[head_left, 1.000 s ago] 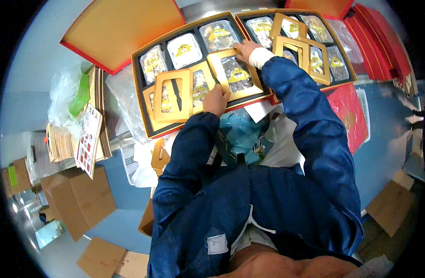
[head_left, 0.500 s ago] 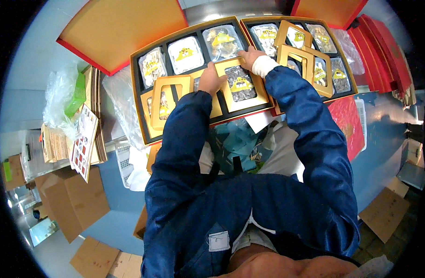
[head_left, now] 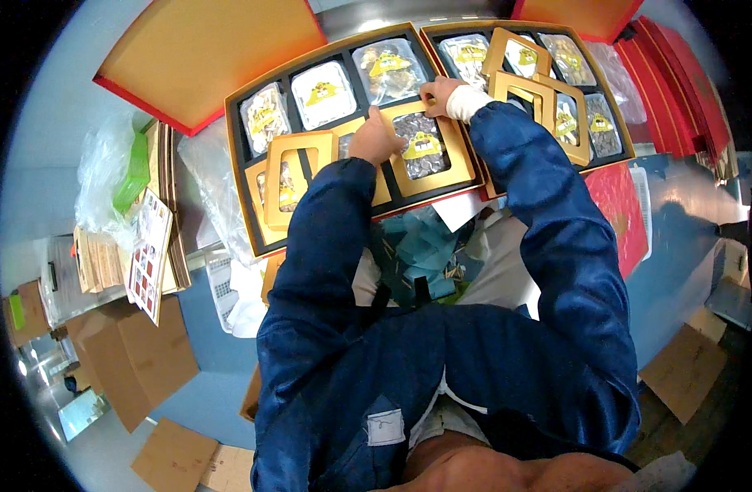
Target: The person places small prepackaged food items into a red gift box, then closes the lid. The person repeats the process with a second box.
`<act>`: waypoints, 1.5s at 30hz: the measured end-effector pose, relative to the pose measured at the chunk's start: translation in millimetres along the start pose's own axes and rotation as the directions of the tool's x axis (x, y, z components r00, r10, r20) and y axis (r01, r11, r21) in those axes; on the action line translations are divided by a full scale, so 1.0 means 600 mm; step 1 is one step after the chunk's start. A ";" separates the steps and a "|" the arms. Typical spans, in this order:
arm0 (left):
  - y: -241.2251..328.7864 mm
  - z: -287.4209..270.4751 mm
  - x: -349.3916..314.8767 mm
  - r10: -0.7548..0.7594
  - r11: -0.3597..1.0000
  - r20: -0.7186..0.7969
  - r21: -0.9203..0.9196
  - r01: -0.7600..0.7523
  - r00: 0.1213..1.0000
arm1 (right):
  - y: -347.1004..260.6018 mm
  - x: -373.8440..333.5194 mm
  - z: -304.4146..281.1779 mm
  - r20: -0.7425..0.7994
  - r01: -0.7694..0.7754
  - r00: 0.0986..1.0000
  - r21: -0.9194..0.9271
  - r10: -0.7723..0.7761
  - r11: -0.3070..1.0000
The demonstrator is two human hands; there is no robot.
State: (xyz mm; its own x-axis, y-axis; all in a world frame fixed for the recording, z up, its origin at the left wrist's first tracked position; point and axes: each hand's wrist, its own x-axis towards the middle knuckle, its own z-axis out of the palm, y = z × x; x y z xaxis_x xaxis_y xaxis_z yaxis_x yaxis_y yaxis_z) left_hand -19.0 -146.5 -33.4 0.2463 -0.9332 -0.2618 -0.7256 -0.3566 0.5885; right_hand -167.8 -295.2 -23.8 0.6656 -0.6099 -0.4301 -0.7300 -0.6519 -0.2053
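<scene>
A gold cardboard frame (head_left: 448, 176) with a square window lies over a clear pack of dark dried pieces (head_left: 425, 164) in the left gift box (head_left: 249, 209). My left hand (head_left: 376, 141) grips this frame's left side, thumb pointing up along it; its other fingers are partly hidden. At the upper right corner of the same frame, my right hand (head_left: 441, 96) is closed, fingers curled against the edge. Behind my hands sit a pack of brownish dried food (head_left: 388, 70) and a pack with white contents (head_left: 323, 94). More gold frames (head_left: 322, 143) lie loosely to the left.
A second gift box (head_left: 626, 148) adjoins on the right, with packs and loose gold frames (head_left: 548, 98). A raised gold-lined lid (head_left: 212, 57) stands behind. Red lids (head_left: 667, 90) are stacked at right; cardboard and plastic wrap (head_left: 105, 180) lie at left.
My right fingers have curled in more at the frame's upper right corner. My left hand stays at its left side. The whole view has shifted slightly.
</scene>
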 end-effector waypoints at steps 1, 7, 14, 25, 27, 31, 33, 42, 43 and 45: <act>0.000 -0.007 0.005 0.002 1.000 0.025 -0.002 -0.002 1.000 | 0.001 0.000 0.004 -0.035 0.008 0.999 -0.019 -0.009 1.000; -0.015 -0.002 0.027 0.005 1.000 0.030 0.002 -0.005 1.000 | -0.042 -0.029 0.027 -0.261 -0.117 0.963 -0.183 0.067 0.976; -0.037 -0.006 0.039 0.021 0.975 0.072 -0.221 -0.004 0.997 | -0.029 -0.023 0.019 -0.182 -0.025 0.983 -0.158 -0.004 0.987; -0.054 0.004 0.069 0.060 0.989 0.040 -0.134 -0.054 0.997 | -0.029 -0.016 0.014 -0.145 -0.028 0.989 -0.182 0.001 0.983; -0.043 0.004 0.065 0.079 0.997 0.015 0.006 -0.079 0.997 | -0.031 -0.030 0.016 -0.181 -0.034 0.984 -0.160 0.005 0.986; -0.053 0.010 0.062 0.109 0.988 -0.039 -0.108 -0.113 0.993 | -0.052 -0.068 0.011 -0.174 -0.119 0.981 -0.193 0.085 0.974; -0.059 0.015 0.063 0.105 0.981 -0.051 -0.160 -0.112 0.993 | -0.054 -0.076 0.021 -0.199 -0.135 0.975 -0.198 0.095 0.971; -0.075 0.033 0.073 0.122 0.989 -0.112 -0.069 -0.131 0.986 | -0.010 -0.059 0.064 -0.361 -0.021 0.927 0.226 0.104 0.974; -0.069 0.031 0.070 0.114 0.990 -0.108 -0.071 -0.122 0.988 | -0.005 -0.053 0.067 -0.337 -0.023 0.936 0.236 0.104 0.971; -0.053 0.016 0.058 0.090 0.995 -0.049 -0.038 -0.091 0.995 | 0.000 -0.044 0.068 -0.292 -0.025 0.951 0.255 0.102 0.967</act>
State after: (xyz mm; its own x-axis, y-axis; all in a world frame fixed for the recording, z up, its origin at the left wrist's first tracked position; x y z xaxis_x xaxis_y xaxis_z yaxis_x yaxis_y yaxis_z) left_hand 6.2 -167.0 -68.7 0.2116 -0.9624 -0.1701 -0.7202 -0.2712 0.6386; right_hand -191.8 -260.8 -48.3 0.6040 -0.7779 -0.1736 -0.7621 -0.4998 -0.4116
